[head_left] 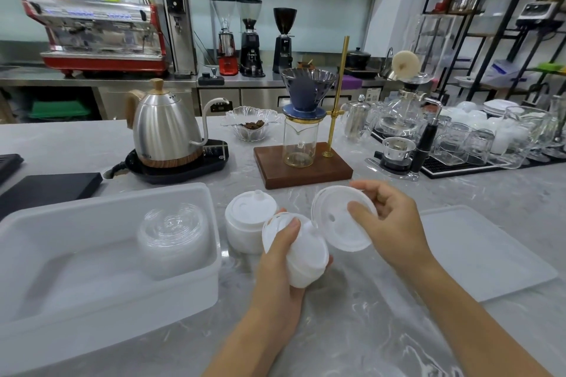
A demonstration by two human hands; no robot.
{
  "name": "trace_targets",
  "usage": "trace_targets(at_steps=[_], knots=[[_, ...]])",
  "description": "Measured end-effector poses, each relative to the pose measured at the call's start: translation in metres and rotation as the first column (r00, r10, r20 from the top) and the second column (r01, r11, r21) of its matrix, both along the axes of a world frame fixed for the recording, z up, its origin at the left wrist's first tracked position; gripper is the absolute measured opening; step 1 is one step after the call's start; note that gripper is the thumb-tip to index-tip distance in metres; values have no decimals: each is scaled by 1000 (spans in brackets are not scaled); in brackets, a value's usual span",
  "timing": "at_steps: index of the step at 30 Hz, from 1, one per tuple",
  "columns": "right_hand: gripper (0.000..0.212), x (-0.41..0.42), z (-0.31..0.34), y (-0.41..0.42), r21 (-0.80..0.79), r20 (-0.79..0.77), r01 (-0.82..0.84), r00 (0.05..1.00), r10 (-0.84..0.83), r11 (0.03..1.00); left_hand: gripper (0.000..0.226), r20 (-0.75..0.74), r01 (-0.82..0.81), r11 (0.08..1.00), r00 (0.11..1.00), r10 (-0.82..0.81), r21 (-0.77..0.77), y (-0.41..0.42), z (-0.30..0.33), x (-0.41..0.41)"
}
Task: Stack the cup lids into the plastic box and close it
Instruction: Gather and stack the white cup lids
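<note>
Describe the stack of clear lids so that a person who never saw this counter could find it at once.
Find the big white plastic box open on the counter's left side. The stack of clear lids stands inside it, in its far right corner. Unlike the opaque white lids standing outside the box and those in the hands, these are see-through.

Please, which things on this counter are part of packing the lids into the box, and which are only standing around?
Part of the job: plastic box, clear lids inside it, white lid stack on the counter, lid stack in left hand, single lid in right hand, box cover.

Standing around: kettle, dripper stand, glass dish, glasses.
</note>
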State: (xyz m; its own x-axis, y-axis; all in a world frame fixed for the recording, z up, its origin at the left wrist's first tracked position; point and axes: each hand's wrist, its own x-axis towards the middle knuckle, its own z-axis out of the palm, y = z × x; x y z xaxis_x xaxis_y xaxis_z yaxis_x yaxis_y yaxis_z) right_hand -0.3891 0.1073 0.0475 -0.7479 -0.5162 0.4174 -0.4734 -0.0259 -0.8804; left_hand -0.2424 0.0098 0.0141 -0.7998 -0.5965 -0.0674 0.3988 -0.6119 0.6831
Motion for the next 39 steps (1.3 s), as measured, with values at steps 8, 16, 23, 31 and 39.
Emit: trace_targets(at_steps=[8,16,23,31,39], knots=[[20,38,5,-10,-73,76,-146,986,151,987,59,-10,9,1000,1000,-9,-10,5,4,1],[38,52,-9,-13,5,34,-329,944,329,944,62,-34,21,993,999,-25,-118,7,4,-1],[57,60,-22,-15,85,32,-452,892,451,888,64,-55,-31,991,998,24,-132,10,4,2],[48,57,-27,-11,57,8,-508,861,509,859,56,-59,-86,980,995,77,-181,16,6,6],[41,59,-45,-17,99,-169,-338,921,350,936,47,-20,-114,967,993,113,-226,19,8,10]])
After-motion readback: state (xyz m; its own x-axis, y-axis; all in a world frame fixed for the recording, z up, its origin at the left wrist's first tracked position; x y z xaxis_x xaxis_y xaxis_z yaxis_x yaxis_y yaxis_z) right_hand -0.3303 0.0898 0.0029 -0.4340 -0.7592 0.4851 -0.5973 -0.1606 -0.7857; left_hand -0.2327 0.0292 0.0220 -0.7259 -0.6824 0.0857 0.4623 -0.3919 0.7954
